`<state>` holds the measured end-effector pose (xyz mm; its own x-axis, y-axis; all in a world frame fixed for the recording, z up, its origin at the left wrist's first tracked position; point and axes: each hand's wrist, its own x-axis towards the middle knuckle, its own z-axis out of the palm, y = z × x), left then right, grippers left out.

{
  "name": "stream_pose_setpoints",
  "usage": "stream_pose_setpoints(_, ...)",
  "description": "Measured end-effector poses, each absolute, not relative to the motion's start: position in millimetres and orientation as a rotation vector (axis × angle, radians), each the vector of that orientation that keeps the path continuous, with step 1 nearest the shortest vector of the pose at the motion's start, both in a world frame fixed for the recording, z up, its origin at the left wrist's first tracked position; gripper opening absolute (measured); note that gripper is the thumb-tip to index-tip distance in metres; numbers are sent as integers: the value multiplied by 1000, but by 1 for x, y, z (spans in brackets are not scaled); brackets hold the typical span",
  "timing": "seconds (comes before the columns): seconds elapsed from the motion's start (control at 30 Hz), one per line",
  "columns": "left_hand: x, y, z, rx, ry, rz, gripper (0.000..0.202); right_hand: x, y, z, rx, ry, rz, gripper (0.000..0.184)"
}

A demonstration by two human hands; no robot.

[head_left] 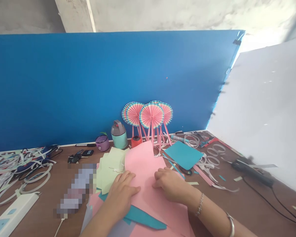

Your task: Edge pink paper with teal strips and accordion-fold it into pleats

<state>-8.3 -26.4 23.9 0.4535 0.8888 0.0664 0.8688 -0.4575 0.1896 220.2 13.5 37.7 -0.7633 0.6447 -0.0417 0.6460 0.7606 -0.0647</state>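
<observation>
Two open hands lie flat on a big sheet of pink paper (pixel 144 164), the left hand (pixel 122 194) and the right hand (pixel 169 186), and neither one grips it. A pile of thin pale green paper (pixel 111 169) sits just beside the left hand. Past the right hand lies one flat blue-green paper square (pixel 184 154), and farther on, four round pink paper fans (pixel 151 116) stand by a blue wall (pixel 88 82).

Blue panel (pixel 93 82) behind brown desk (pixel 236 204); white panel (pixel 266 112) right; concrete wall (pixel 150 14) above.
</observation>
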Motion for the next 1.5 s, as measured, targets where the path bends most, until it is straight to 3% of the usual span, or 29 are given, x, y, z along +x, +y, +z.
stream_pose_setpoints(0.23,-10,-39,47,2543,1667,-16,42,226,6,56,1220,2751,-125,34)
stream_pose_setpoints(0.57,1,-50,52,2394,1759,-156,42,232,9,49,1323,2699,-36,19)
stream_pose_setpoints(0.77,-3,-50,53,2418,1793,-160,42,221,17,32,1636,2871,-115,15)
stream_pose_setpoints(1.1,-2,-54,52,2376,1783,-284,48,223,26,13,1678,2682,-8,40)
stream_pose_setpoints(1.33,8,-60,52,2378,1897,-237,45,222,25,10,1680,2748,161,43)
stream_pose_setpoints(1.5,10,-59,52,2388,1988,-275,42,220,22,18,1733,2715,101,35)
